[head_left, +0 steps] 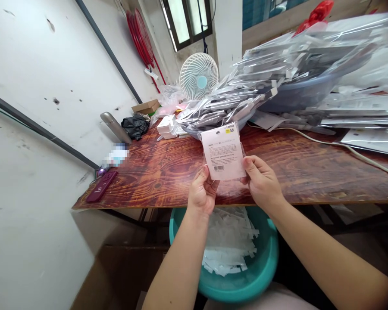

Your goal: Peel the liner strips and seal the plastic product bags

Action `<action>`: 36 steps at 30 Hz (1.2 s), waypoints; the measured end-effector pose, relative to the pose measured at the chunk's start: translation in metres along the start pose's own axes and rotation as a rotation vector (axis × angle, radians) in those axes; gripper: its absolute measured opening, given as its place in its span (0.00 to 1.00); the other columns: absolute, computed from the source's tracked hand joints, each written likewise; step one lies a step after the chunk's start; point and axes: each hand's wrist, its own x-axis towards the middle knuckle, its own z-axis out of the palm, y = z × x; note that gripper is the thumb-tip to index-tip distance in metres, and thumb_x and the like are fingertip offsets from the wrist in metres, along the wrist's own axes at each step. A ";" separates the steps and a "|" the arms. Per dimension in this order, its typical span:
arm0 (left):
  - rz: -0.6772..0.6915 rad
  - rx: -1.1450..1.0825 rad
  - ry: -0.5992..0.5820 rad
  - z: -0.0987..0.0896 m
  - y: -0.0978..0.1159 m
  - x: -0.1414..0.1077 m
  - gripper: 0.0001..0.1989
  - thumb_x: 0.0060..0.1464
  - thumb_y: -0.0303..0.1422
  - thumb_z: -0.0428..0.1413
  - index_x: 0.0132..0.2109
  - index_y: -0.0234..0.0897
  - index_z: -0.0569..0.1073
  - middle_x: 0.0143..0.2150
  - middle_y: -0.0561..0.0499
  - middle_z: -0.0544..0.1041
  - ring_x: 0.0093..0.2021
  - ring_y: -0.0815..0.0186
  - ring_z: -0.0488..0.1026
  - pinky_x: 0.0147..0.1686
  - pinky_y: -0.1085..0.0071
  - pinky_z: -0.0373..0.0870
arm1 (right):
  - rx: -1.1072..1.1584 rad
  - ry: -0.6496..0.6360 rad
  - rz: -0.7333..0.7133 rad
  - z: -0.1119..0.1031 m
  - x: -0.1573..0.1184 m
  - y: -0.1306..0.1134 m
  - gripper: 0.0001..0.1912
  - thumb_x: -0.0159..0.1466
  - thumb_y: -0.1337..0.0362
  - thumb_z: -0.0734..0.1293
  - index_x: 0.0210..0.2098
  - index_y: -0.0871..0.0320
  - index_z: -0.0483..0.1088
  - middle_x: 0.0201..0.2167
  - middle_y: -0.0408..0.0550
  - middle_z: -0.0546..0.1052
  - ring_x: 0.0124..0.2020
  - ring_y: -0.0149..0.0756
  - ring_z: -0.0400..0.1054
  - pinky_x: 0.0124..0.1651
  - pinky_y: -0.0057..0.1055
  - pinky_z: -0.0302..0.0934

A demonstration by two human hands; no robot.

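Between my two hands is a white printed packaging card [223,150] in a clear plastic bag, raised above the front of the table. Its printed face, with a barcode, a yellow label and a hang hole, is towards me. My left hand [203,191] pinches the lower left edge of the bag. On the right edge, my right hand [261,178] grips it with the thumb in front. Just behind the card lies a heap of clear-bagged packages [226,101]. Below my forearms stands a teal tub [268,267] with many white paper strips [228,245] in it.
A glossy wooden table [155,172] spans the view. A blue-grey basin [297,97] overflows with bagged packages. At the back are a white fan [198,77], a white box [166,127] and a black bag [136,126]. A dark red phone case [101,186] lies left; a cable [339,144] crosses right.
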 end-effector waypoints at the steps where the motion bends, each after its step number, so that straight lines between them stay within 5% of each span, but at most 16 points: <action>1: 0.008 -0.010 0.004 0.000 0.000 -0.001 0.04 0.53 0.29 0.58 0.36 0.34 0.77 0.33 0.53 0.80 0.31 0.73 0.76 0.33 0.79 0.73 | -0.011 0.019 -0.004 0.003 -0.004 0.000 0.16 0.60 0.51 0.65 0.25 0.56 0.66 0.15 0.36 0.62 0.17 0.23 0.53 0.20 0.22 0.47; 8: 0.065 0.075 0.054 -0.005 -0.006 0.001 0.04 0.54 0.29 0.57 0.37 0.35 0.76 0.33 0.54 0.79 0.30 0.73 0.75 0.31 0.78 0.72 | 0.050 0.196 0.004 0.011 -0.009 0.024 0.16 0.59 0.52 0.67 0.24 0.57 0.66 0.15 0.35 0.60 0.16 0.22 0.49 0.18 0.22 0.43; 14: 0.052 0.133 -0.060 -0.003 -0.006 -0.006 0.11 0.50 0.37 0.61 0.37 0.35 0.76 0.38 0.51 0.79 0.35 0.69 0.75 0.33 0.74 0.73 | -0.016 0.319 -0.131 0.012 -0.009 0.028 0.15 0.60 0.53 0.66 0.25 0.57 0.67 0.15 0.36 0.60 0.17 0.23 0.50 0.19 0.23 0.46; 19: 0.022 0.105 0.026 -0.004 -0.006 -0.005 0.08 0.42 0.25 0.65 0.33 0.34 0.75 0.32 0.53 0.79 0.31 0.71 0.75 0.33 0.74 0.72 | 0.050 0.286 -0.084 0.012 -0.013 0.023 0.12 0.58 0.53 0.67 0.28 0.56 0.69 0.16 0.35 0.61 0.15 0.23 0.49 0.20 0.24 0.49; 23: -0.024 0.099 -0.055 -0.006 -0.003 -0.004 0.07 0.45 0.26 0.63 0.35 0.34 0.77 0.33 0.52 0.79 0.32 0.71 0.76 0.36 0.73 0.73 | 0.093 0.249 -0.044 0.010 -0.014 0.016 0.12 0.58 0.53 0.67 0.28 0.55 0.68 0.13 0.34 0.58 0.14 0.23 0.49 0.20 0.25 0.50; 28: 0.185 0.289 -0.052 0.000 0.004 -0.014 0.11 0.41 0.32 0.66 0.35 0.35 0.80 0.32 0.51 0.80 0.28 0.69 0.75 0.32 0.71 0.74 | -0.093 0.240 -0.075 0.009 -0.026 -0.003 0.13 0.60 0.51 0.65 0.31 0.54 0.67 0.13 0.35 0.61 0.13 0.26 0.53 0.18 0.27 0.54; 31: 0.321 0.449 -0.003 0.004 0.010 -0.026 0.12 0.39 0.36 0.67 0.33 0.35 0.80 0.26 0.52 0.78 0.23 0.70 0.73 0.27 0.71 0.73 | -0.287 0.312 -0.151 0.010 -0.035 -0.013 0.13 0.59 0.51 0.66 0.34 0.54 0.69 0.23 0.40 0.69 0.18 0.28 0.59 0.22 0.30 0.61; 33: 0.335 0.483 0.016 0.007 0.015 -0.036 0.12 0.39 0.37 0.66 0.32 0.35 0.80 0.22 0.53 0.75 0.21 0.70 0.71 0.26 0.72 0.73 | -0.373 0.367 -0.229 0.013 -0.039 -0.019 0.12 0.59 0.52 0.66 0.34 0.53 0.71 0.28 0.43 0.71 0.22 0.30 0.62 0.26 0.33 0.62; 36: 0.307 0.446 0.050 0.009 0.021 -0.051 0.13 0.38 0.37 0.67 0.31 0.34 0.80 0.20 0.55 0.72 0.19 0.73 0.69 0.25 0.72 0.74 | -0.324 0.375 -0.218 0.021 -0.044 -0.029 0.11 0.58 0.53 0.68 0.32 0.53 0.71 0.20 0.40 0.68 0.17 0.30 0.59 0.21 0.32 0.56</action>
